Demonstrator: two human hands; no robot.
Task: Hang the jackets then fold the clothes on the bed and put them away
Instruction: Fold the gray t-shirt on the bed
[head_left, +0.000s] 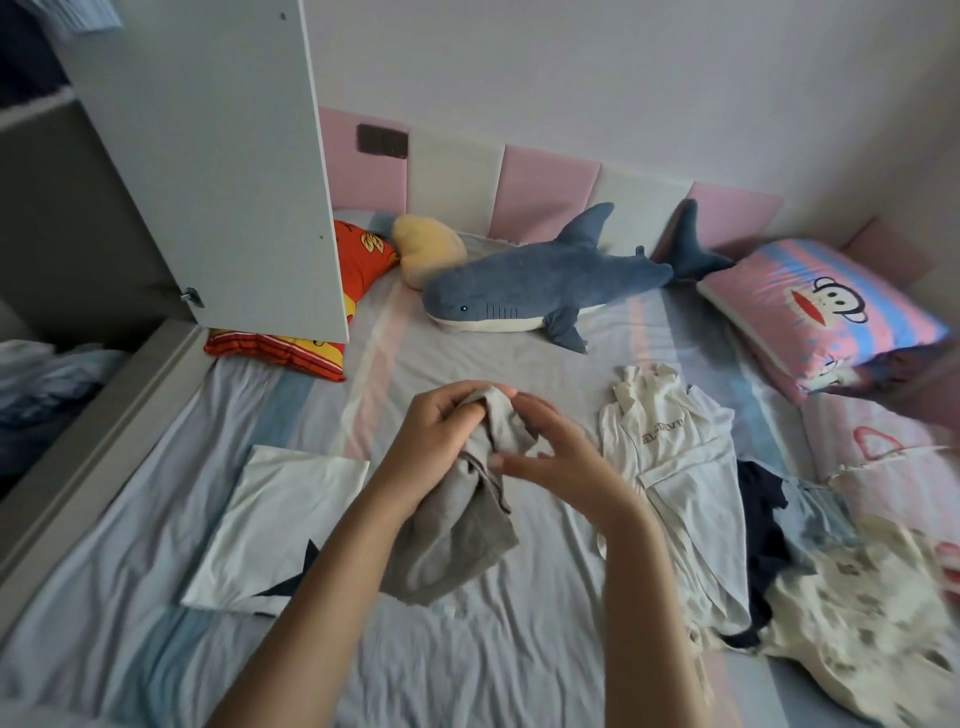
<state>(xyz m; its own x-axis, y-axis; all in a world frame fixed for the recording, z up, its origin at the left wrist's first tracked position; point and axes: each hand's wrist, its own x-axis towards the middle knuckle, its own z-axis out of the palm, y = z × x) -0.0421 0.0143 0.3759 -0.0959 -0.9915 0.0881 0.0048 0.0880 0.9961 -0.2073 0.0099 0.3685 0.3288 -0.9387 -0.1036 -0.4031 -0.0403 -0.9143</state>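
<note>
A grey garment (457, 535) hangs bunched above the middle of the bed (519, 649). My left hand (441, 436) grips its top edge with curled fingers. My right hand (550, 452) is beside it, fingers spread and loosely bent at the cloth's upper part; whether it holds the cloth I cannot tell. A folded white shirt (275, 525) with a dark print lies flat to the left. To the right lies a heap of unfolded clothes: a cream top (660, 431), a pale blue shirt (696, 509), a dark garment (763, 519) and a patterned cream piece (857, 623).
An open white wardrobe door (208, 156) stands over the bed's far left, with the wardrobe's shelves (47, 364) holding blue clothes at left. A blue shark plush (545, 291), a yellow plush (431, 249), an orange pillow (311, 332) and a pink monkey pillow (821, 306) line the headboard.
</note>
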